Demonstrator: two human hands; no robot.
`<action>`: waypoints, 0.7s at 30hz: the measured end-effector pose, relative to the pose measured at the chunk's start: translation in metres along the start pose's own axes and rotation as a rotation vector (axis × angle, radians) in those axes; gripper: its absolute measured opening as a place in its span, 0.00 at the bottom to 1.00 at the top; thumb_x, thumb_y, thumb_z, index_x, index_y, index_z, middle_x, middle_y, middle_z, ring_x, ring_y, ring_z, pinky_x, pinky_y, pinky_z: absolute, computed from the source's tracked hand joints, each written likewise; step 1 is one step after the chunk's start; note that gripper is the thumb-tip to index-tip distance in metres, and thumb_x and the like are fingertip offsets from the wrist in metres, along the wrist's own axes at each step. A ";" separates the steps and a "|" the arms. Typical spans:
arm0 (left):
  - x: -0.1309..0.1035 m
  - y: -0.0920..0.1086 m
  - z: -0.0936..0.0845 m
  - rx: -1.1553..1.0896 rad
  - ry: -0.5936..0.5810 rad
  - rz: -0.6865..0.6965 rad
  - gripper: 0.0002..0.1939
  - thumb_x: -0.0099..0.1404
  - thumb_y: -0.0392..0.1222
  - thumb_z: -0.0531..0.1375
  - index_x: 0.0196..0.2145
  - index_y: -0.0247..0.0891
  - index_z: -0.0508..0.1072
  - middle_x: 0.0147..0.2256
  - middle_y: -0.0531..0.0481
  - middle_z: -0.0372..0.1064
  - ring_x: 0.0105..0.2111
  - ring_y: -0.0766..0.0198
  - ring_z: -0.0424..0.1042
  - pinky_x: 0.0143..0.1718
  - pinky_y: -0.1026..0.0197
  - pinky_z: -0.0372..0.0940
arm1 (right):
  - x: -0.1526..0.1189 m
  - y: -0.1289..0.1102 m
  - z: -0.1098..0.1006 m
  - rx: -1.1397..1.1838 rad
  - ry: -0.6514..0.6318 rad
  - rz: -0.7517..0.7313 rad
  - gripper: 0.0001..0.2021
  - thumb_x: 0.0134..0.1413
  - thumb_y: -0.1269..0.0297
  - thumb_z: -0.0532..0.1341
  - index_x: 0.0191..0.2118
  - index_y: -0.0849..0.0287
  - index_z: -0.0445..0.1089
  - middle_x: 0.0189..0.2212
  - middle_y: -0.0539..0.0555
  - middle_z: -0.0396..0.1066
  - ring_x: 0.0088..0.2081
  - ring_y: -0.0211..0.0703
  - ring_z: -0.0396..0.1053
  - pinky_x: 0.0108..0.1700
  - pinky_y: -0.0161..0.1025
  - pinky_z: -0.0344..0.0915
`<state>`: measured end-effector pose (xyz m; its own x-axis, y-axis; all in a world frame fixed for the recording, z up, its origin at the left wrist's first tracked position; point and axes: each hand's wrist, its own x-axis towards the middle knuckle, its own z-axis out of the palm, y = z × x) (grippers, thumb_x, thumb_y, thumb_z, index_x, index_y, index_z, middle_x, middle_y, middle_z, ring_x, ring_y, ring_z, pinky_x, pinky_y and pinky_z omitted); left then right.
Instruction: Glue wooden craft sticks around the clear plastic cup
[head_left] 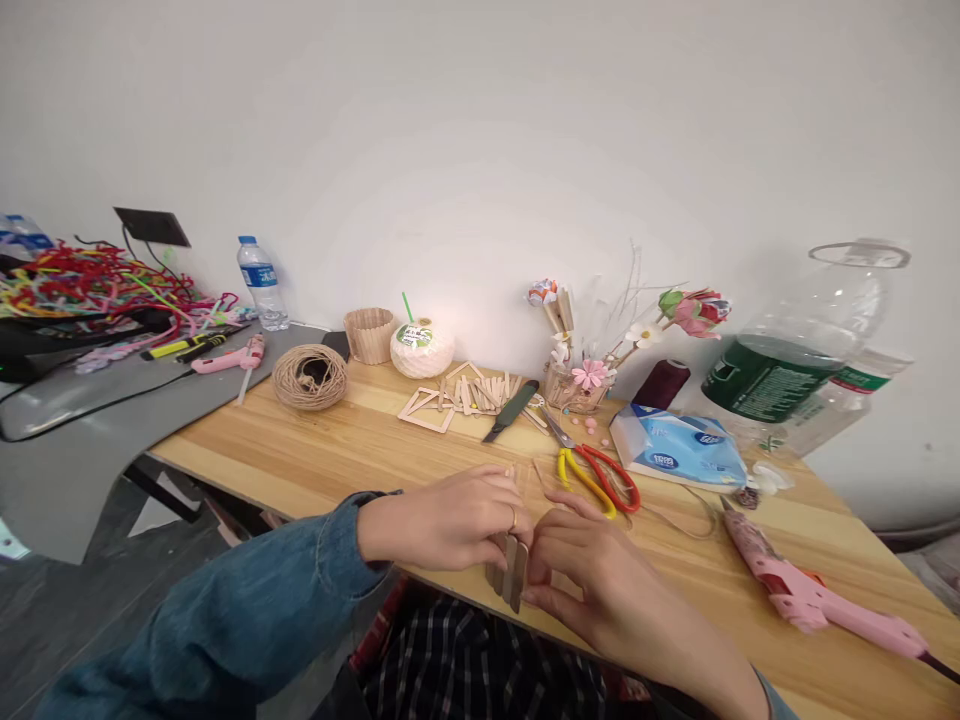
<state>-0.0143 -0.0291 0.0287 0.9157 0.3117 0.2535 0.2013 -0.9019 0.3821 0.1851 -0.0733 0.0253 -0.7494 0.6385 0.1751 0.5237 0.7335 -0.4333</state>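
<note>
Pinched a row of flat craft sticks (517,578) from above with the left hand (465,515), at the wooden table's (300,450) near edge; rested the curled right hand (581,565) against its right side, without plainly showing a grip. Probably risked loosening sticks by squeezing unevenly, or dropping them lapward by slackening the pinch. Possibly risked bumping the scissors (576,450) farther back, nudging them toward the cutter (514,410) beyond.
</note>
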 end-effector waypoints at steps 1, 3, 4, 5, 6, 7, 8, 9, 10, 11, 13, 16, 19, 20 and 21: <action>-0.001 -0.001 0.001 0.004 -0.008 0.000 0.03 0.61 0.36 0.60 0.34 0.35 0.69 0.33 0.48 0.72 0.38 0.60 0.68 0.47 0.56 0.58 | 0.000 0.001 0.001 -0.004 0.010 -0.004 0.06 0.56 0.68 0.57 0.29 0.57 0.65 0.27 0.48 0.68 0.33 0.38 0.64 0.52 0.45 0.52; -0.001 -0.003 0.002 -0.006 -0.003 -0.004 0.03 0.61 0.36 0.60 0.34 0.35 0.69 0.33 0.49 0.72 0.39 0.61 0.69 0.50 0.56 0.55 | 0.001 0.002 0.003 0.002 0.015 -0.013 0.05 0.56 0.69 0.57 0.29 0.57 0.65 0.28 0.48 0.68 0.33 0.37 0.65 0.53 0.45 0.51; -0.001 -0.003 0.003 -0.020 0.006 0.000 0.03 0.61 0.36 0.60 0.33 0.36 0.69 0.33 0.49 0.73 0.39 0.61 0.69 0.51 0.56 0.55 | 0.000 0.002 0.003 0.008 0.013 -0.017 0.05 0.56 0.69 0.57 0.29 0.57 0.65 0.28 0.48 0.68 0.33 0.37 0.65 0.53 0.44 0.52; -0.001 -0.004 0.003 -0.037 0.017 0.011 0.03 0.61 0.37 0.60 0.32 0.36 0.69 0.32 0.49 0.73 0.39 0.62 0.69 0.51 0.57 0.54 | 0.000 0.002 0.003 0.012 0.014 -0.020 0.05 0.56 0.69 0.57 0.29 0.57 0.65 0.28 0.47 0.68 0.33 0.37 0.64 0.52 0.44 0.52; -0.001 -0.005 0.003 -0.053 0.032 0.027 0.03 0.62 0.38 0.60 0.32 0.36 0.70 0.32 0.49 0.73 0.39 0.62 0.69 0.51 0.57 0.54 | -0.001 0.003 0.002 0.012 0.018 -0.020 0.05 0.56 0.69 0.57 0.29 0.57 0.65 0.27 0.47 0.68 0.34 0.37 0.64 0.52 0.43 0.53; -0.001 -0.006 0.004 -0.066 0.049 0.041 0.04 0.63 0.38 0.59 0.32 0.35 0.70 0.32 0.49 0.73 0.39 0.62 0.69 0.51 0.58 0.55 | -0.001 0.003 0.002 0.010 0.024 -0.019 0.05 0.56 0.69 0.58 0.29 0.57 0.65 0.27 0.47 0.68 0.34 0.37 0.64 0.52 0.43 0.53; -0.001 -0.007 0.004 -0.073 0.070 0.052 0.05 0.64 0.39 0.58 0.31 0.35 0.70 0.33 0.48 0.74 0.39 0.63 0.69 0.51 0.58 0.55 | -0.002 0.003 0.002 0.007 0.029 -0.017 0.05 0.56 0.68 0.58 0.29 0.57 0.65 0.27 0.47 0.68 0.34 0.37 0.64 0.51 0.43 0.53; 0.000 -0.007 0.004 -0.075 0.092 0.057 0.07 0.65 0.40 0.56 0.31 0.35 0.71 0.33 0.48 0.74 0.40 0.62 0.69 0.51 0.58 0.55 | -0.002 0.004 0.001 0.004 0.035 -0.015 0.05 0.56 0.68 0.58 0.29 0.57 0.65 0.27 0.47 0.68 0.34 0.37 0.64 0.51 0.43 0.53; 0.000 -0.008 0.005 -0.071 0.118 0.054 0.10 0.67 0.41 0.54 0.32 0.35 0.71 0.34 0.47 0.74 0.41 0.62 0.69 0.51 0.58 0.55 | -0.003 0.005 0.001 -0.001 0.042 -0.014 0.05 0.56 0.68 0.58 0.29 0.57 0.65 0.27 0.48 0.68 0.34 0.37 0.64 0.52 0.43 0.54; 0.000 -0.008 0.005 -0.066 0.143 0.042 0.12 0.68 0.41 0.51 0.32 0.35 0.71 0.34 0.46 0.74 0.41 0.63 0.69 0.51 0.58 0.55 | -0.003 0.005 0.001 -0.004 0.051 -0.017 0.05 0.56 0.68 0.58 0.29 0.57 0.65 0.27 0.48 0.68 0.34 0.37 0.64 0.52 0.44 0.54; 0.001 -0.008 0.006 -0.063 0.175 0.011 0.16 0.70 0.42 0.48 0.33 0.34 0.72 0.34 0.46 0.73 0.40 0.63 0.69 0.51 0.57 0.55 | -0.003 0.006 0.002 -0.009 0.075 -0.028 0.05 0.57 0.69 0.57 0.29 0.58 0.65 0.27 0.48 0.68 0.34 0.37 0.64 0.53 0.45 0.54; 0.003 -0.009 0.007 -0.058 0.155 0.001 0.13 0.66 0.46 0.54 0.33 0.34 0.72 0.33 0.47 0.72 0.38 0.62 0.68 0.51 0.56 0.54 | -0.002 0.008 0.004 -0.013 0.112 -0.054 0.06 0.57 0.67 0.58 0.29 0.57 0.65 0.27 0.48 0.68 0.35 0.38 0.65 0.53 0.46 0.55; 0.003 -0.011 0.006 -0.040 0.097 0.007 0.09 0.60 0.45 0.61 0.32 0.35 0.72 0.31 0.48 0.71 0.36 0.62 0.67 0.50 0.54 0.54 | -0.004 0.010 0.003 -0.066 0.213 -0.069 0.05 0.57 0.61 0.59 0.34 0.57 0.66 0.33 0.51 0.70 0.38 0.41 0.67 0.49 0.44 0.60; 0.003 -0.012 0.005 -0.058 0.097 -0.006 0.08 0.60 0.43 0.61 0.31 0.35 0.72 0.30 0.49 0.71 0.36 0.62 0.66 0.49 0.54 0.55 | -0.007 0.012 0.000 -0.101 0.272 -0.060 0.07 0.57 0.60 0.59 0.37 0.56 0.66 0.37 0.53 0.70 0.41 0.42 0.67 0.48 0.42 0.61; 0.002 -0.014 0.005 -0.098 0.111 -0.022 0.06 0.60 0.41 0.62 0.30 0.35 0.72 0.30 0.49 0.71 0.36 0.62 0.66 0.49 0.55 0.55 | -0.012 0.014 -0.004 -0.142 0.344 -0.040 0.09 0.57 0.58 0.58 0.41 0.56 0.65 0.41 0.54 0.70 0.44 0.43 0.67 0.47 0.41 0.63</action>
<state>-0.0139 -0.0176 0.0196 0.8664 0.3668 0.3390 0.1806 -0.8629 0.4720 0.2031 -0.0694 0.0202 -0.6032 0.6315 0.4872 0.5657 0.7693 -0.2969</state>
